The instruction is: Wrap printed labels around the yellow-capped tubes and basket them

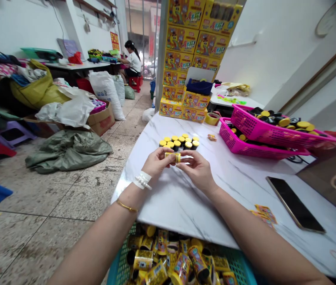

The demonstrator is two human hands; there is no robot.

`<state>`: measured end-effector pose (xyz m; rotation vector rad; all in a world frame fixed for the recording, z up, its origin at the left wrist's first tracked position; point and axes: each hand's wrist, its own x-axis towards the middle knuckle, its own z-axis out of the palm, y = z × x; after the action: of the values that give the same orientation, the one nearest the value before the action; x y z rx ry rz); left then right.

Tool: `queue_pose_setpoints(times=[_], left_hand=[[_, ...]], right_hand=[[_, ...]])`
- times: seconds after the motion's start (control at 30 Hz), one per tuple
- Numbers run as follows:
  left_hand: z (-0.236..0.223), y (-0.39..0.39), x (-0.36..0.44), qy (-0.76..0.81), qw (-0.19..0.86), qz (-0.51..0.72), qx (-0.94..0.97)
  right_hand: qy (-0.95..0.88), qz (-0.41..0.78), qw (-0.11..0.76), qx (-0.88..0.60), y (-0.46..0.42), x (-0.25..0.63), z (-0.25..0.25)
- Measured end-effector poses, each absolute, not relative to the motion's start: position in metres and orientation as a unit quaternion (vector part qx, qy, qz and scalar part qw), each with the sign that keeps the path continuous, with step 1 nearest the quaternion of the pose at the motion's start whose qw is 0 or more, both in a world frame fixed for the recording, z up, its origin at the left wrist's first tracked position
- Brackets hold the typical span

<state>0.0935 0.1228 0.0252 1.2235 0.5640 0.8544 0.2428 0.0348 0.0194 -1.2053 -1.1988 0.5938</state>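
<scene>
Above the white marbled table (168, 202), my left hand (158, 161) grips a small yellow capped canister (173, 157), held sideways. My right hand (196, 170) has its thumb and fingertips at the canister's right end, so both hands are closed on it. Just beyond my fingers stands a cluster of several black canisters with yellow caps (177, 144). Below the table's near edge, a teal basket (243, 266) holds many canisters with yellow printed labels (182, 267). Small printed label pieces (265, 215) lie near my right forearm.
Two stacked pink baskets (262, 148) of black and yellow canisters stand at the right. A phone (295, 204) lies nearer. Yellow printed boxes (182, 63) are stacked at the back beside a tape roll (212, 118). A person (132, 59) sits at a far table. Sacks (105, 93) line the left.
</scene>
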Motion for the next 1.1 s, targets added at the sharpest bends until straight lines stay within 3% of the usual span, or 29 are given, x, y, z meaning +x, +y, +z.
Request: queue_pose_setpoints(times=[0.13, 0.3, 0.43, 0.57, 0.7, 0.97, 1.1], left_hand=[[0.029, 0.118, 0.093, 0.216, 0.647, 0.389, 0.619], [0.037, 0.107, 0.091, 0.236, 0.476, 0.419, 0.737], [0.040, 0.103, 0.091, 0.241, 0.419, 0.429, 0.764], [0.033, 0.109, 0.093, 0.280, 0.520, 0.448, 0.671], [0.029, 0.118, 0.093, 0.278, 0.660, 0.331, 0.615], [0.032, 0.123, 0.087, 0.278, 0.730, 0.266, 0.564], [0.030, 0.121, 0.090, 0.244, 0.679, 0.327, 0.611]], right_hand=[[-0.510, 0.266, 0.613, -0.542, 0.031, 0.240, 0.026], [-0.341, 0.487, 0.616, -0.517, 0.033, 0.243, 0.036], [-0.307, 0.563, 0.595, -0.485, 0.037, 0.250, 0.036], [-0.431, 0.419, 0.616, -0.510, 0.038, 0.249, 0.030], [-0.566, 0.240, 0.593, -0.520, 0.036, 0.247, 0.023], [-0.649, 0.117, 0.559, -0.503, 0.033, 0.256, 0.022], [-0.599, 0.161, 0.585, -0.522, 0.031, 0.252, 0.021]])
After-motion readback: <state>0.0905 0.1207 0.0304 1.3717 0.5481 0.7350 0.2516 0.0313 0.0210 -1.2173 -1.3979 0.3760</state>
